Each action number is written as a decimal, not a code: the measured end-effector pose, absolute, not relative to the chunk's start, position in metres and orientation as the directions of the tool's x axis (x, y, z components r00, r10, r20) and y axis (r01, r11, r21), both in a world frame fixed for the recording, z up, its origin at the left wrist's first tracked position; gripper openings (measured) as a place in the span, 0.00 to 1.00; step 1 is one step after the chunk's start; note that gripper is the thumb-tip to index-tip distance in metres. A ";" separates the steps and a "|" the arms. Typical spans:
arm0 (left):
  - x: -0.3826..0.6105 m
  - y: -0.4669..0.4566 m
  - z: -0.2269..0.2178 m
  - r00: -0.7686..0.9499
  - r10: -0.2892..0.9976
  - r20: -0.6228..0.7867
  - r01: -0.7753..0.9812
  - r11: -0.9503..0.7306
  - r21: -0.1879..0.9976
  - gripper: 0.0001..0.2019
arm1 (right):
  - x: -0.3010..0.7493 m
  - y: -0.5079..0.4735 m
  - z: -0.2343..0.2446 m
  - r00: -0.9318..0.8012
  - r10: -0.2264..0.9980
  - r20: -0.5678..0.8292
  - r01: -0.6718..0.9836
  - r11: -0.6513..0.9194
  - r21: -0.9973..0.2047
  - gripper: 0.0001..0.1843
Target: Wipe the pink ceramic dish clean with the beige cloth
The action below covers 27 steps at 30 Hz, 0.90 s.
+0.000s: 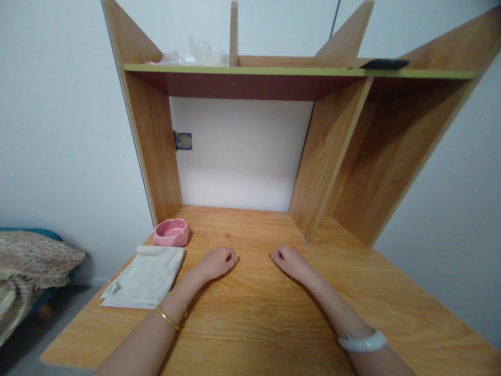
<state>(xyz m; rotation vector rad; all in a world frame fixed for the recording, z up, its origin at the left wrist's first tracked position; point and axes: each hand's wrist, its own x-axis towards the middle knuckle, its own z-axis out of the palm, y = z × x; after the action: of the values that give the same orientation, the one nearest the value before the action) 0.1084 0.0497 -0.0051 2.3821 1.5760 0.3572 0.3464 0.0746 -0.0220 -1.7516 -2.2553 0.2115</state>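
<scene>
Both forearms rest on a wooden desk point(250, 313). My left hand point(219, 262) lies on the desktop with its fingers curled into a loose fist, nothing showing in it. Opposite it, my right hand point(290, 261) is curled the same way, also with nothing visible inside. A gap of bare wood separates the two. Nearest to my left hand is a folded pale cloth point(146, 277), to its left and not touching it. Just behind the cloth stands a pink bowl point(171, 233) with angular sides.
A shelf unit point(242, 78) rises from the back of the desk, with upright panels at both sides. Clear plastic point(195, 55) and a flat black object point(385, 64) lie on its shelf. An open wall socket box point(183, 141) shows at the back. A patterned blanket point(35, 261) is at far left.
</scene>
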 end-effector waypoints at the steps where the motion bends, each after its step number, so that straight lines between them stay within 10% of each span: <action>1: 0.108 0.050 -0.006 0.380 0.923 0.061 0.858 -0.377 0.348 0.16 | 0.346 0.075 -0.022 -0.227 0.966 0.127 0.925 0.254 -0.283 0.14; 27: 0.108 0.050 -0.004 0.379 0.923 0.059 0.856 -0.375 0.355 0.17 | 0.346 0.073 -0.021 -0.228 0.966 0.122 0.921 0.255 -0.296 0.14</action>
<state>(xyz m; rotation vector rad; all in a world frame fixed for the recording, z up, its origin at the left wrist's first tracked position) 0.1084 0.0501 -0.0045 2.3756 1.5735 0.3617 0.3461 0.0734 -0.0209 -1.7474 -2.2510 0.2319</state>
